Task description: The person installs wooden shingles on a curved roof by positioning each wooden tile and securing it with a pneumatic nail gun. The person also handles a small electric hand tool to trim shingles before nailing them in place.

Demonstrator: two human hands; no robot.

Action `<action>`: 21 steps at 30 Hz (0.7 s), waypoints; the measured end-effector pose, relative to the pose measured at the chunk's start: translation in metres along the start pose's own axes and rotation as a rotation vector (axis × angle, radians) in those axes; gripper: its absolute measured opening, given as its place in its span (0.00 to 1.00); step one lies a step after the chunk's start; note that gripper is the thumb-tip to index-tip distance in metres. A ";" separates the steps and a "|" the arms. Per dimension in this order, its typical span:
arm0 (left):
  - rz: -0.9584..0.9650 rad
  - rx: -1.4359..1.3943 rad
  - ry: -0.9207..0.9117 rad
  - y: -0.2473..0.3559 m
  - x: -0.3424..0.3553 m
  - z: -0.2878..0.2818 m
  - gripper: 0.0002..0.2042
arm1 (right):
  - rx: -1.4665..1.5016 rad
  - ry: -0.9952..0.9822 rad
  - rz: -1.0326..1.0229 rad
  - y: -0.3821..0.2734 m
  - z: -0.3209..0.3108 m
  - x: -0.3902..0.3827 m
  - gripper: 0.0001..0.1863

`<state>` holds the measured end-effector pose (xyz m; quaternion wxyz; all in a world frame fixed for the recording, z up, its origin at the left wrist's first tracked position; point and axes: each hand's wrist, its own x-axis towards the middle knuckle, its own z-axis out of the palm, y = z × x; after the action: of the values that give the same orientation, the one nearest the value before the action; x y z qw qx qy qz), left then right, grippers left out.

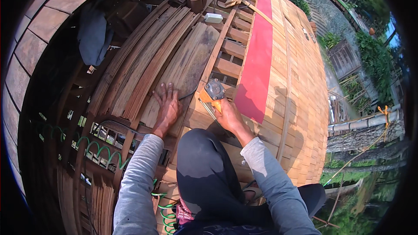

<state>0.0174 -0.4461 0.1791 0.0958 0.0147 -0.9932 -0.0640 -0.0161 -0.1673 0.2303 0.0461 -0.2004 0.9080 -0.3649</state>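
My right hand (230,115) is wrapped round the handle of an orange nail gun (209,96) with a dark round cap on top. The tool is over the edge of the wooden shingles, beside a narrow wooden batten (223,39). Fingers spread, my left hand (167,108) lies on a stack of weathered boards (189,56), left of the nail gun. A dark hose runs from near the left hand toward the tool. What is under the nail gun's nose is hidden.
A red strip (257,65) lies along the shingled roof (300,74). Open gaps show between battens left of it. Coiled green hose (93,146) hangs at the left. A white box (213,18) sits farther up. The roof's right edge drops toward ground and greenery.
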 end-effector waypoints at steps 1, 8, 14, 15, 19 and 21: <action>0.009 -0.010 0.000 0.001 0.001 0.002 0.29 | -0.008 0.005 0.009 0.003 -0.003 0.001 0.29; 0.015 -0.055 0.078 -0.012 0.000 0.009 0.30 | 0.008 -0.035 -0.026 -0.021 -0.009 -0.012 0.27; 0.052 -0.092 0.119 -0.007 -0.006 0.019 0.30 | -0.089 -0.086 -0.038 -0.028 -0.011 -0.011 0.24; 0.031 -0.087 0.095 -0.006 -0.003 0.018 0.31 | -0.116 -0.115 -0.045 -0.031 -0.020 -0.008 0.23; 0.040 -0.012 0.135 -0.014 -0.001 0.015 0.34 | -0.232 -0.209 -0.059 -0.048 -0.086 -0.015 0.20; 0.039 0.002 0.109 -0.013 -0.004 0.009 0.35 | -0.366 -0.240 -0.094 -0.048 -0.129 -0.041 0.18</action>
<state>0.0200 -0.4577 0.1680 0.1507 -0.0009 -0.9867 -0.0601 0.0076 -0.0990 0.3542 0.0997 -0.2893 0.9369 -0.1692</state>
